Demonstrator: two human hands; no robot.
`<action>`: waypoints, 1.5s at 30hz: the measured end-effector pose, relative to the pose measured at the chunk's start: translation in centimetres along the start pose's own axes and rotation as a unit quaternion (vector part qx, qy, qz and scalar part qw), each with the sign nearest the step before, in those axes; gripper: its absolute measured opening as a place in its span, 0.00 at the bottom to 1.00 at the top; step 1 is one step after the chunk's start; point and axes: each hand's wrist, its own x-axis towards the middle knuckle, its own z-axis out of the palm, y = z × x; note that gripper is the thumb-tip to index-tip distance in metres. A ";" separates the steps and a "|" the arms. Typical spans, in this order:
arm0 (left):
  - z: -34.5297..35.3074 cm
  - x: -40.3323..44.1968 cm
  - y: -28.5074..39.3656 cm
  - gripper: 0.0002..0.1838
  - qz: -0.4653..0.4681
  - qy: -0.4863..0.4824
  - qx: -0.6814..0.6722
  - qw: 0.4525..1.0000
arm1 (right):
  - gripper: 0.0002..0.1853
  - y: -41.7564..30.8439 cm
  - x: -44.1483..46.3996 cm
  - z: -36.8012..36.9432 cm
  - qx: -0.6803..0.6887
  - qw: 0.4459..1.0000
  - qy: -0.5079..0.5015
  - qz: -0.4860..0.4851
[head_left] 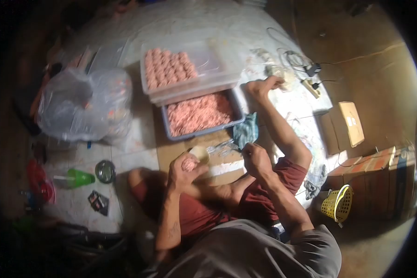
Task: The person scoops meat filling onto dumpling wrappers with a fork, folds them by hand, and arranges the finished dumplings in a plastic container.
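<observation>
My left hand (181, 172) is curled around a small pink lumpy ball (189, 164) with a textured surface. Just beyond it sits a round beige item (199, 154), perhaps a small bowl. My right hand (258, 160) is closed in a fist over my lap; whatever is inside the fingers is hidden. Close by it lie a blue-green checked cloth (246, 131) and thin metal utensils (222, 148), blurred. Ahead, a blue-grey tub (204, 129) holds loose pink shredded mass (199, 112). Behind that, a clear plastic box (220, 76) contains rows of similar pink balls (169, 68).
At left are a large clear plastic bag (69, 111), a green cup (81, 177) and a dark glass dish (105, 171). To the right, a power strip (312, 88) with cables, a yellow basket (337, 205) and cardboard boxes (370, 185). My foot (264, 85) rests beside the clear box.
</observation>
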 end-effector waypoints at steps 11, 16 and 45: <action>-0.8 1.9 0.5 0.20 -0.014 -0.034 -0.192 0.981 | 0.04 -9.9 -0.8 -4.7 0.194 0.977 0.017 -0.089; -1.9 2.4 -1.7 0.20 -0.121 -0.160 -0.020 0.979 | 0.07 -1.7 9.9 -0.5 0.000 0.981 0.092 -0.173; -9.3 9.3 -11.6 0.11 -0.097 0.283 -0.431 0.852 | 0.16 -24.2 50.9 7.2 -0.136 0.989 -0.039 -0.038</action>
